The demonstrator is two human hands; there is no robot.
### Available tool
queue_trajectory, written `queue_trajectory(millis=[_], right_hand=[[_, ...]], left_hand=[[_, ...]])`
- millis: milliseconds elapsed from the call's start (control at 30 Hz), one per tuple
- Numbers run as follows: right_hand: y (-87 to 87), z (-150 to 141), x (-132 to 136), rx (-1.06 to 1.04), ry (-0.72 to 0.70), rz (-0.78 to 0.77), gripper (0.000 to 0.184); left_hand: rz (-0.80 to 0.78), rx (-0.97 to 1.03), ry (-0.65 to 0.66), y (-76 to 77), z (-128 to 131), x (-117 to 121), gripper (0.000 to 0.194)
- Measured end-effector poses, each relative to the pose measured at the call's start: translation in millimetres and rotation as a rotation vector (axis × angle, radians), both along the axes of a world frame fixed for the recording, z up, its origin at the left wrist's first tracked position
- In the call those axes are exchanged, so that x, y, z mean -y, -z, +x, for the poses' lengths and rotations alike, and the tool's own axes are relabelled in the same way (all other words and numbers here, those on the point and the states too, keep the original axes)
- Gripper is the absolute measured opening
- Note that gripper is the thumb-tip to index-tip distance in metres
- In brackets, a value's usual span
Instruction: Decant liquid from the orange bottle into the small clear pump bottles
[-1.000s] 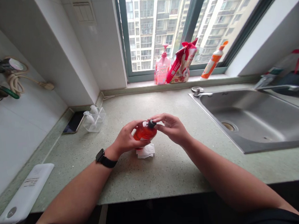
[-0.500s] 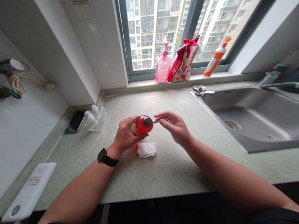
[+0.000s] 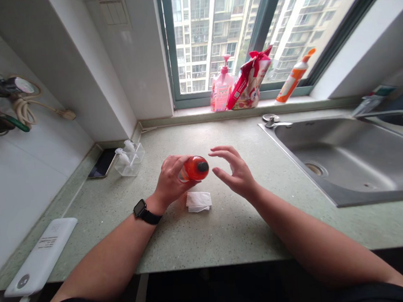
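My left hand (image 3: 172,179) is wrapped round an orange-red bottle (image 3: 194,164) with a black cap (image 3: 203,167). The bottle is tilted, its cap turned to the right and towards me. Just right of the cap, my right hand (image 3: 235,171) is held with thumb and fingers apart and curved, touching nothing. A folded white tissue (image 3: 199,201) lies on the counter below the bottle, close to me. Whether the bottle's base rests on the counter cannot be made out behind my left hand.
A steel sink (image 3: 354,198) is set into the counter (image 3: 230,237) at the right. At the left are a clear box (image 3: 132,164) with small white bottles, a phone (image 3: 103,163) and a power bank (image 3: 43,256). A pump bottle (image 3: 221,90), red bag (image 3: 250,81) and orange-white bottle (image 3: 292,81) line the windowsill.
My right hand has opened wider, its thumb and fingers spreading apart beside the cap. The bottle stays in my left hand. The whole view has shifted slightly.
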State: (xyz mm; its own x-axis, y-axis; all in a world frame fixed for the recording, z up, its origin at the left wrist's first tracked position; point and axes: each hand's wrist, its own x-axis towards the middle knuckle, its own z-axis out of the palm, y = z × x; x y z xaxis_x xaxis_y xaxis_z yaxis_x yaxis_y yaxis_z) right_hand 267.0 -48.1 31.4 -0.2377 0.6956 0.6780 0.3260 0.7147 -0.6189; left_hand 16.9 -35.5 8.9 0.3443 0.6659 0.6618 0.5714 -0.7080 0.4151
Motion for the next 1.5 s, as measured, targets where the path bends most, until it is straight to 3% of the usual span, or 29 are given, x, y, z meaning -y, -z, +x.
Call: queue_trajectory(millis=[67, 267, 500, 767, 933, 1100, 1333, 1500], right_hand=[[0.2, -2, 1, 0.064, -0.025, 0.047, 0.042], [6.3, -7, 0, 0.131, 0.067, 0.211, 0.019], [3.4, -1, 2, 0.23, 0.03, 0.239, 0.039], [5.2, -8, 3, 0.205, 0.107, 0.305, 0.031], [7.6, -18, 6, 0.146, 0.174, 0.241, 0.022], [15.4, -16, 2, 0.172, 0.175, 0.096, 0.033], [33.2, -23, 8, 0.759, -0.056, -0.154, 0.019], [34.9, -30, 10, 0.666, -0.197, -0.231, 0.008]], left_hand=[[0.014, -0.029, -0.015, -0.7, 1, 1, 0.067], [0.056, -0.087, -0.039, -2.4, 4, 4, 0.063], [0.047, -0.117, -0.045, -2.6, 5, 7, 0.066], [0.082, -0.123, -0.089, 0.1, 5, 6, 0.064], [0.076, -0.122, -0.106, -1.0, 6, 5, 0.064], [0.065, -0.029, -0.153, -8.1, -5, -1, 0.065], [0.026, 0.309, -0.291, -5.0, -38, -27, 0.075], [0.025, 0.409, -0.382, -1.6, -51, -40, 0.077]])
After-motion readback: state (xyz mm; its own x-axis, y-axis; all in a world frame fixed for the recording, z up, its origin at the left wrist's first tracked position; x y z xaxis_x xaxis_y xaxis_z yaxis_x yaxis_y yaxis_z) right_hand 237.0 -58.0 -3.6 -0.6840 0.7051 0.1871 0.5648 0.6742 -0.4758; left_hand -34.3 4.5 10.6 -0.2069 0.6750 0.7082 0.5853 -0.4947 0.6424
